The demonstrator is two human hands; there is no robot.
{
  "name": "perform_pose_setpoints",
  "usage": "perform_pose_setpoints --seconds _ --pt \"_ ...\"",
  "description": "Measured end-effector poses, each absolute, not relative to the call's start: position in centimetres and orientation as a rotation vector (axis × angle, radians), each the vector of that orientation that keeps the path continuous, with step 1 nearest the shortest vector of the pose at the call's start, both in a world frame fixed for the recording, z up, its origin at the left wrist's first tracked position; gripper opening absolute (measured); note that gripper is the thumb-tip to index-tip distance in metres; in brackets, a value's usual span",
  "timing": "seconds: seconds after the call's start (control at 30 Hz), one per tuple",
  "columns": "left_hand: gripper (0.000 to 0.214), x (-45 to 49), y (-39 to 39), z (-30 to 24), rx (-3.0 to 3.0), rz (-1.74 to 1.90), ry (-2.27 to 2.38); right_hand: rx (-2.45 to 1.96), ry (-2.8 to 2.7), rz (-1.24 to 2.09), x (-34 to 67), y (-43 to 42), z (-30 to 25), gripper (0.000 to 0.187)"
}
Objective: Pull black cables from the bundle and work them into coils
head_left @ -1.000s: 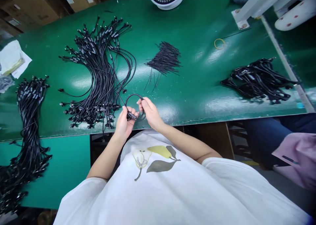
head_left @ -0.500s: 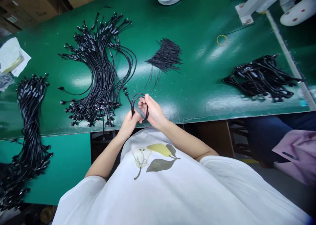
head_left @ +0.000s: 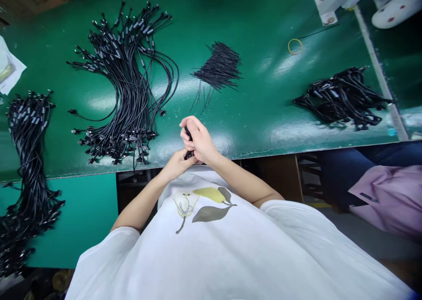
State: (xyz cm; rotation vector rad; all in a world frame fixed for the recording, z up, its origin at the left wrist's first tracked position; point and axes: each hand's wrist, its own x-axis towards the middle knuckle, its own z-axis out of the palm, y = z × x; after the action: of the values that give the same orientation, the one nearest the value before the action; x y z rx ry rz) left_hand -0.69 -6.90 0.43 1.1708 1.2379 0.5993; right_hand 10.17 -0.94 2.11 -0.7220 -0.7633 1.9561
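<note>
Right now the right hand [head_left: 199, 142] is closing its fingers around a folded black cable [head_left: 188, 135], of which only a short dark stretch is showing between the fingers. Just below it, the left hand [head_left: 178, 164] is pinching the lower end of the same cable, its fingertips touching the right hand. Both hands are hovering at the near edge of the green surface [head_left: 257, 106], in front of the person's white shirt [head_left: 231, 256].

Left of the hands, a large fanned bundle of black cables [head_left: 128, 84] is lying on the surface, its connector ends pointing toward the near edge. Farther left, another long bundle [head_left: 28, 150] is draping over the surface edge and hanging down. Beyond the hands, a small pile of thin black ties [head_left: 219, 67] is resting well apart from them. To the right, a heap of coiled cables [head_left: 341, 98] is sitting near a pale rail. A yellow rubber band [head_left: 294, 46] is lying by itself farther back. At the far right, another person's pink sleeve [head_left: 389, 199] is showing below the surface.
</note>
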Motion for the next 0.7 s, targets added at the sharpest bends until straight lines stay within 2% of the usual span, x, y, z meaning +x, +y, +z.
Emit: perform_pose_setpoints --seconds 0.2,0.37,0.53,0.63,0.7 --pt "0.036 -0.9 -7.0 2.9 0.418 0.595 0.829 -0.541 -0.941 2.18 11.6 0.6 2.1 0.053" --pt "0.04 0.0 -7.3 3.3 0.291 0.617 0.767 -0.524 -0.871 2.22 11.8 0.5 2.6 0.05" --pt "0.036 1.0 -7.6 2.4 0.461 0.791 0.881 -0.68 -0.714 2.218 11.9 1.2 2.9 0.031" --pt "0.036 0.9 -7.4 2.1 0.514 0.781 0.892 -0.781 -0.61 2.204 11.9 1.7 3.0 0.016" --pt "0.035 0.6 -7.2 2.0 0.432 0.732 0.843 -0.794 -0.597 2.17 11.9 1.8 2.9 0.014"
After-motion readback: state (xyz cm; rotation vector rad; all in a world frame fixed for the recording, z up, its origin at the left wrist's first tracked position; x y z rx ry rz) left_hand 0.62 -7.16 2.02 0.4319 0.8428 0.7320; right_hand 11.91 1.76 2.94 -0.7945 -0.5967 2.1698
